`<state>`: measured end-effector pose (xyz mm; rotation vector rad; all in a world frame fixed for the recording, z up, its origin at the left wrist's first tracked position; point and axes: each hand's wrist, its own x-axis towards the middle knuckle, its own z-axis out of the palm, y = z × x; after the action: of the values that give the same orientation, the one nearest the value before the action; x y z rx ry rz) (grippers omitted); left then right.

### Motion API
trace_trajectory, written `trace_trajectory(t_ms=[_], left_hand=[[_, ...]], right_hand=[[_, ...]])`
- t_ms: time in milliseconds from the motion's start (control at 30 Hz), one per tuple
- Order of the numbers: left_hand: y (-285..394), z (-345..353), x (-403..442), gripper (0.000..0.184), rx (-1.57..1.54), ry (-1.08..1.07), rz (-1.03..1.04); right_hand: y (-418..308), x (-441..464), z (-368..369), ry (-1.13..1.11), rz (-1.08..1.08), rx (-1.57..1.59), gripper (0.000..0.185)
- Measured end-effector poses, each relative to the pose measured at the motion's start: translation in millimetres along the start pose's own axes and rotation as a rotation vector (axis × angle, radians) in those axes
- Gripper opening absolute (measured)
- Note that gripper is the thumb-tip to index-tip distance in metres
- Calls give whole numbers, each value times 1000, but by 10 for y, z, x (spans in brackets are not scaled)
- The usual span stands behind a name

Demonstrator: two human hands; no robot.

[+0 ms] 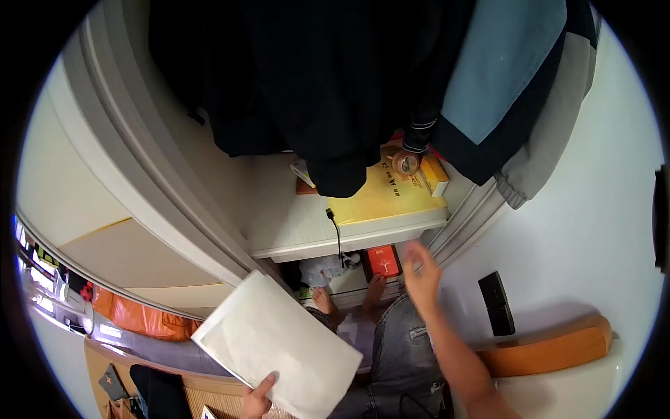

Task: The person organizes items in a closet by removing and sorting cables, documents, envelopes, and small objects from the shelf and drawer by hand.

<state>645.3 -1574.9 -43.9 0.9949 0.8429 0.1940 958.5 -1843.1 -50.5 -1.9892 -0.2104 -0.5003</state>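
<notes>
A flat white rectangular thing (279, 342), perhaps a thin box or a packet, lies slanted across the lower middle. My left hand (258, 399) grips its lower edge, with the thumb on top. My right hand (423, 278) is raised in front of the wardrobe shelf (293, 234), its fingers loosely bent and nothing visible in them. Just behind it on the shelf lies a large yellow box (380, 199) with dark lettering. On that box stand a small round jar (405, 163) and a small yellow carton (434, 174). A black cable (337, 230) hangs over the shelf edge.
Dark clothes (279, 84) and a blue-grey jacket (502, 70) hang above the shelf. Below it are a red box (383, 261) and a plastic bag (322, 270), near my bare feet. A curved wooden piece (551, 349) is at the right, below a black wall panel (496, 304).
</notes>
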Motion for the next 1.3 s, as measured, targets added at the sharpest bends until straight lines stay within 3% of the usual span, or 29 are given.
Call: trace_trajectory(t_ms=[33, 100, 167, 233, 300, 367, 400, 467, 567, 633, 733, 800, 833, 867, 900, 1000, 1067, 1133, 1233, 1300], left_hand=[[-62, -51, 3, 53, 0, -3, -5], [-257, -187, 92, 57, 5, 20, -258], [-898, -555, 311, 38, 133, -126, -323], [-1403, -630, 410, 41, 124, -68, -341], [-1240, -534, 350, 41, 142, -84, -374], [-1192, -466, 348, 41, 156, -90, -406], [-1224, -432, 365, 43, 186, -69, -410], [-1171, -363, 402, 44, 205, -34, -412], [-890, -256, 418, 49, 0, -30, -497], [-801, -215, 413, 40, 67, 6, -557], [-628, -201, 400, 36, 255, -30, -649], [-793, -236, 414, 36, 149, -19, -586], [-841, -219, 414, 36, 44, -8, -517], [-864, -204, 408, 36, 39, -4, -518], [-848, -165, 404, 37, 35, -1, -512], [-731, -123, 398, 37, 109, -25, -536], [-611, -89, 370, 37, 192, -51, -558], [-527, -10, 319, 36, 281, 0, -525], [-912, -272, 349, 46, 476, -118, -333], [-1044, -365, 374, 46, 491, -120, -330]], right_hand=[[117, 253, 27, 33, -60, -17, 32], [288, 730, 132, 77, -161, -191, 43], [345, 1199, 203, 57, -267, -320, 54], [398, 1597, 291, -25, -335, -402, 59], [370, 1869, 419, -111, -410, -484, 64], [279, 2047, 589, -197, -367, -826, 80], [424, 2215, 678, -307, -393, -801, 85], [762, 2407, 855, -310, -410, -961, 85], [707, 2437, 915, -273, -348, -1132, 86], [493, 2389, 850, -242, -279, -1143, 86], [267, 2155, 913, -34, -314, -825, 79], [229, 2012, 945, -128, -506, -683, 71], [321, 1823, 1215, -296, -325, -70, 69], [405, 1657, 1349, -281, -300, -61, 67], [-224, 1417, 1390, -288, -261, -70, 66], [-923, 917, 1828, -416, -184, 151, 70], [-944, 703, 2322, -472, -304, 107, 76], [-1092, 544, 2676, -368, -368, 261, 69], [-1124, 396, 3009, -293, -264, 274, 69], [-1103, 404, 3032, -377, -235, 226, 72]])
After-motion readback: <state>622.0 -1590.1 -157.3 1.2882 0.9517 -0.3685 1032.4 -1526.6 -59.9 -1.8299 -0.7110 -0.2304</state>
